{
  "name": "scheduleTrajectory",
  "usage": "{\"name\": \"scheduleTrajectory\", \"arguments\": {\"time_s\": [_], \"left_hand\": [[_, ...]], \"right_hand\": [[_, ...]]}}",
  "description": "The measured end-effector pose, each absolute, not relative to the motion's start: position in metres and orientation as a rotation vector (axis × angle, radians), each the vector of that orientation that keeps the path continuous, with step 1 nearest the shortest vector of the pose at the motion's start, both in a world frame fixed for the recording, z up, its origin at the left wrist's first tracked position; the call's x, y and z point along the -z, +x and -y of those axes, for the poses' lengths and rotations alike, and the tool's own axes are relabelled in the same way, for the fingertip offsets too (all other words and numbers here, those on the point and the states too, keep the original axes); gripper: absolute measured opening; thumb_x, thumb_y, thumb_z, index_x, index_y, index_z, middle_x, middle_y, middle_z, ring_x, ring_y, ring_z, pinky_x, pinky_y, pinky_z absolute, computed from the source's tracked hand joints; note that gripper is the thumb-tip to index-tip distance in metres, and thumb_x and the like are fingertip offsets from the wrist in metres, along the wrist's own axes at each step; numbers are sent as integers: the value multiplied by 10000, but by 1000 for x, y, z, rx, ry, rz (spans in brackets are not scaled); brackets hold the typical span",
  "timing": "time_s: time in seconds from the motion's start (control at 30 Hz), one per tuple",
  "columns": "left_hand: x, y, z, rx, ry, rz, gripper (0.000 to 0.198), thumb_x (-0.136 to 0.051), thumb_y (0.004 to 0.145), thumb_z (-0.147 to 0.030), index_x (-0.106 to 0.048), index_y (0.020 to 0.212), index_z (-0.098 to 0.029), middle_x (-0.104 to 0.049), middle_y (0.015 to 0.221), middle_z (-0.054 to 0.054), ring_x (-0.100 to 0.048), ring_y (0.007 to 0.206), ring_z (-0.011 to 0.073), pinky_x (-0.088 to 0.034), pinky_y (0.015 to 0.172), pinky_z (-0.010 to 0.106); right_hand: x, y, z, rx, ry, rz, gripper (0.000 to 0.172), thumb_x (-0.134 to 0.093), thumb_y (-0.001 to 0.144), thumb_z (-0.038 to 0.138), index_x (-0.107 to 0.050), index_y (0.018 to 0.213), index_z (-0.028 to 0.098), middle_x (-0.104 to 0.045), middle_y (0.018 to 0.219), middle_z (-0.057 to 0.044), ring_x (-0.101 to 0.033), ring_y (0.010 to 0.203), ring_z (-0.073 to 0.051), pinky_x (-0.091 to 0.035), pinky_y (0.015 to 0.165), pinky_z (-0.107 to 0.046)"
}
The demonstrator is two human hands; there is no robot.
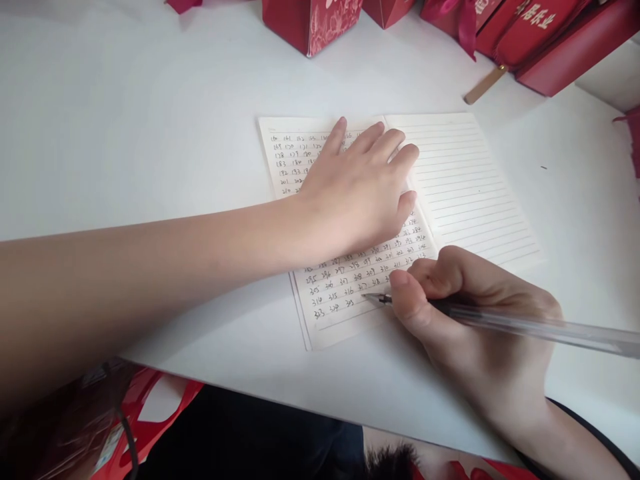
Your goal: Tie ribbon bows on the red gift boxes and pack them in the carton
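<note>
An open notebook [470,193] lies on the white table, its left page covered with rows of handwritten numbers, its right page lined and bare of writing. Across the left page rests my left hand [363,183], palm down with fingers spread, hiding the middle rows. My right hand [465,307] grips a clear-barrelled pen [575,333] between thumb and fingers. The pen's tip is over the lower rows of the left page, to the right of the last number in the bottom row. Whether the tip touches the paper I cannot tell.
At the back of the white table [150,133] stand a red box [311,25] and more red packaging [580,43] with ribbon. A small tan strip [485,85] lies before them. Below the table's front edge are red bags [165,407] and a dark cable [125,427].
</note>
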State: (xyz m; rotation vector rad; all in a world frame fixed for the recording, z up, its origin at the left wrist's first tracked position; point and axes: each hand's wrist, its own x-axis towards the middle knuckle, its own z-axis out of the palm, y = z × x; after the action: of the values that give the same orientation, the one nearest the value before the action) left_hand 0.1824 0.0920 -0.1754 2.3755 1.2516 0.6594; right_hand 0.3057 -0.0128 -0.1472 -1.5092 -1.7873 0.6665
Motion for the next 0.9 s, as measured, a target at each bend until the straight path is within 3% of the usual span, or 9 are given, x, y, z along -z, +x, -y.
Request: {"name": "scheduleTrajectory", "arguments": {"time_s": [0.37, 0.63, 0.9], "left_hand": [[172, 184, -90, -602, 2411, -1276, 298, -471, 823, -281, -554, 1107, -242, -544, 1266, 45, -402, 1279, 281, -115, 1151, 525], [170, 185, -90, -489, 2427, -1296, 328, -459, 852, -278, -535, 1160, -194, -472, 1354, 88, -340, 1320, 299, -92, 1141, 554], [177, 183, -92, -658, 2367, -1238, 299, -503, 813, -271, -562, 1105, -242, -533, 1269, 26, -361, 1317, 287, -94, 1158, 514]], "right_hand": [[145, 305, 12, -680, -1512, 1819, 333, -597, 794, 122, -384, 552, 206, -386, 506, 45, -334, 439, -87, -307, 371, -211], [146, 306, 12, -665, -1506, 1798, 336, -595, 792, 99, -387, 553, 210, -378, 511, 41, -322, 437, -94, -289, 365, -224], [145, 305, 11, -808, -1454, 1682, 366, -590, 800, 99, -356, 539, 204, -337, 505, 48, -279, 422, -88, -253, 365, -226]]}}
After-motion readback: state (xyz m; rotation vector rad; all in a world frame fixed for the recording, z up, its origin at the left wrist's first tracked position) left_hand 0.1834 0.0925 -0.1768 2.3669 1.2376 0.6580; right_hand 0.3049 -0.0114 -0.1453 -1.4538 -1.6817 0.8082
